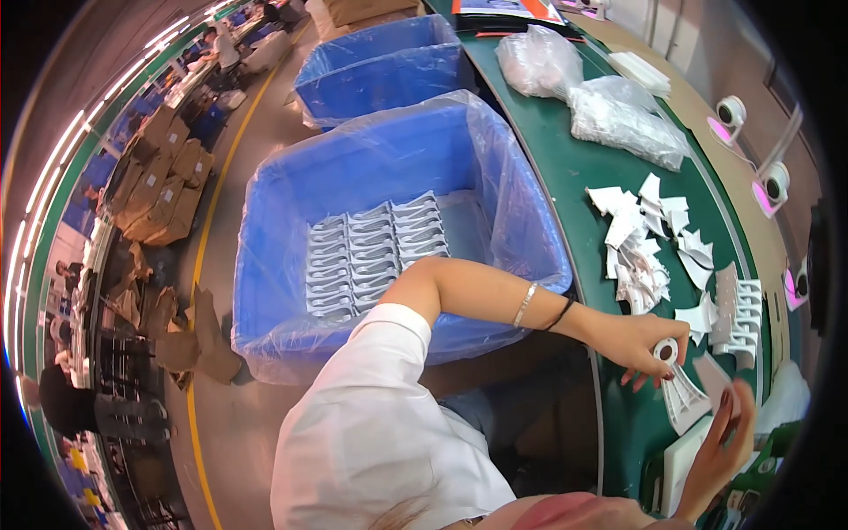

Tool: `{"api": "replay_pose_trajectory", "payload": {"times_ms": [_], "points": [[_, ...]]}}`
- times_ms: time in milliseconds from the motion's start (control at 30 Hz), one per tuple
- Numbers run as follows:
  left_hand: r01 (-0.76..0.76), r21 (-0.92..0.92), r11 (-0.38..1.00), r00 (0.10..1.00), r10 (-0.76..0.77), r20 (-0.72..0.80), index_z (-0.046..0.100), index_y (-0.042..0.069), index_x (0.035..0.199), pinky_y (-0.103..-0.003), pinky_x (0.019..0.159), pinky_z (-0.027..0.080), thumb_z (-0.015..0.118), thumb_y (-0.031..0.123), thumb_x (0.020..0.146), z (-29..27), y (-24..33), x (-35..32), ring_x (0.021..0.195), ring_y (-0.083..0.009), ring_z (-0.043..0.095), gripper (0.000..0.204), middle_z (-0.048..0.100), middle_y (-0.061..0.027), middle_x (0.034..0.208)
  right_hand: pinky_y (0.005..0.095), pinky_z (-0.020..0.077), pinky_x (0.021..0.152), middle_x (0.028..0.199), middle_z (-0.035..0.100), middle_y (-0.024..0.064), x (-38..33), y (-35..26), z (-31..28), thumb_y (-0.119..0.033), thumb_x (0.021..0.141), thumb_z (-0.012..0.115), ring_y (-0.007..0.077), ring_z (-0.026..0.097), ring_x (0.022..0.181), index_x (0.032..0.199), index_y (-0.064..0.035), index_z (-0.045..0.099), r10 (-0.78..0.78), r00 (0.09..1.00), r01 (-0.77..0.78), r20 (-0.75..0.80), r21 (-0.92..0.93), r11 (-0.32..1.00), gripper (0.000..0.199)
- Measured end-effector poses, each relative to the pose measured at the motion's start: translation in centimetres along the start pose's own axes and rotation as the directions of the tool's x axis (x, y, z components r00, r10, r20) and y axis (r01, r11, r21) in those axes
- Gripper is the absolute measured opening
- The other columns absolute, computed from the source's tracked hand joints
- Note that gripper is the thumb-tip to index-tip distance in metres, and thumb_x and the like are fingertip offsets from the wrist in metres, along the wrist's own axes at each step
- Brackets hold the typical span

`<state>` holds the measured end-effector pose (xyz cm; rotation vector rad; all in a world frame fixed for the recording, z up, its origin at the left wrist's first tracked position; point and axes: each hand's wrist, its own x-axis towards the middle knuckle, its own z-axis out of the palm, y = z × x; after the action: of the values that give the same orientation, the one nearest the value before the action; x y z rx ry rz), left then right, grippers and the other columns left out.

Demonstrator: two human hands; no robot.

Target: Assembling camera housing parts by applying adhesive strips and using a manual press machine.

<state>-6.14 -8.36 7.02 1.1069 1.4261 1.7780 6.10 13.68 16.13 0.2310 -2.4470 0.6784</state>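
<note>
Over the green table my left hand (638, 344) grips a white plastic part (685, 399) by its round, ring-shaped end. The part's ribbed, fan-shaped end points toward my right hand. My right hand (730, 435), at the lower right, has its fingers closed on a thin white flat piece (712, 378) whose kind I cannot make out. That piece is close to the ribbed part; whether they touch is unclear. Beyond my left hand lies a loose pile of white plastic parts (638, 256). Several similar parts stand in a row (746, 314) to its right.
Left of the table stands a lined blue bin (283, 194) with rows of pale curved parts (375, 252). Another blue bin (380, 75) is behind it. Clear plastic bags (623, 119) lie on the green table (552, 141). Small white lamps (731, 111) line its far side.
</note>
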Motion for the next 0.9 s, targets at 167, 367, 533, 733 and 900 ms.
{"api": "replay_pose_trajectory", "payload": {"times_ms": [167,367,533,733,900], "points": [[-0.052,0.005,0.999,0.999,0.052,-0.005,0.046,0.001,0.11,-0.027,0.047,0.055,0.061,0.013,0.095,0.2,0.2,0.0,0.059,-0.019,0.071,0.024,0.071,-0.013,0.081,0.0294,0.0405,0.063,0.107,0.066,0.0115,-1.1,0.1,-0.7,0.001,0.098,0.055,0.0222,0.056,0.08,0.119,0.0011,0.061,-0.133,0.953,0.178,0.274,-0.149,0.973,0.022],[-0.132,0.043,0.99,0.99,0.129,0.063,0.054,-0.002,0.102,-0.026,0.047,0.055,0.061,0.017,0.096,0.7,0.1,0.3,0.056,-0.0178,0.07,0.021,0.072,-0.0116,0.08,0.0438,0.0486,0.082,0.107,0.065,0.0132,-1.1,0.6,0.3,-0.027,0.089,0.075,0.0329,0.059,0.093,0.122,-0.0055,0.065,-0.061,0.943,0.134,0.329,-0.205,0.97,0.041],[-0.103,0.043,0.994,0.994,0.101,0.049,0.06,-0.003,0.093,-0.027,0.052,0.057,0.064,0.017,0.094,0.3,0.6,0.2,0.058,-0.0158,0.071,0.021,0.073,-0.0101,0.077,0.043,0.0483,0.079,0.102,0.064,0.0118,-0.8,-1.9,0.9,-0.02,0.085,0.079,0.0317,0.058,0.092,0.117,-0.0061,0.069,-0.328,0.907,0.391,0.263,-0.243,0.888,0.037],[-0.148,0.129,0.981,0.989,0.146,0.022,0.061,-0.001,0.086,-0.026,0.054,0.056,0.065,0.019,0.093,0.6,0.7,0.1,0.058,-0.0139,0.07,0.022,0.073,-0.0064,0.072,0.0406,0.0499,0.082,0.104,0.067,0.0083,-1.0,-2.3,1.7,-0.02,0.084,0.081,0.028,0.062,0.093,0.113,-0.0089,0.072,-0.431,0.872,0.489,0.23,-0.421,0.764,0.033],[-0.164,0.149,0.975,0.986,0.158,0.049,0.06,0.0,0.088,-0.026,0.055,0.056,0.066,0.021,0.093,1.1,-0.3,0.6,0.06,-0.0143,0.071,0.022,0.073,-0.006,0.075,0.0365,0.053,0.078,0.106,0.07,0.0068,-0.9,-2.3,1.6,-0.021,0.085,0.08,0.0248,0.067,0.089,0.11,-0.0081,0.072,-0.482,0.825,0.565,0.296,-0.455,0.688,0.029]]}}
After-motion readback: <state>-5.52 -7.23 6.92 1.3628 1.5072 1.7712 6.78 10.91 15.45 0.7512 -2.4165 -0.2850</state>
